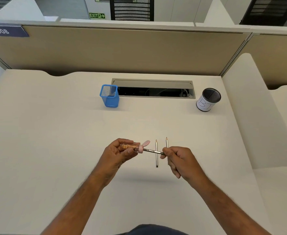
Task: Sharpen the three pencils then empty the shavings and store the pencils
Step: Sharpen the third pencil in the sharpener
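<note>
- Pencil (153, 151) in hand sits just below the middle of the frame, its tip pushed into the pink-capped sharpener (132, 147), which I grip in my left hand (118, 152); the fingers are clamped round its clear barrel
- My right hand (176, 158) pinches the pencil's back end, fingers closed on the shaft
- Two more pencils, one (156, 153) crossing under the held one and one (166, 142) partly hidden by my right hand, lie on the desk (54, 133); both show points, so I judge this is the last to sharpen
- To do it well, I keep pencil and sharpener in one straight line, turn with light steady pressure, and hold the barrel level, since shavings already fill it and the cap flap (146, 142) stands open
- Blue mesh cup (109, 95) and black labelled cup (208, 99) wait well apart across the upper middle and upper right
</note>
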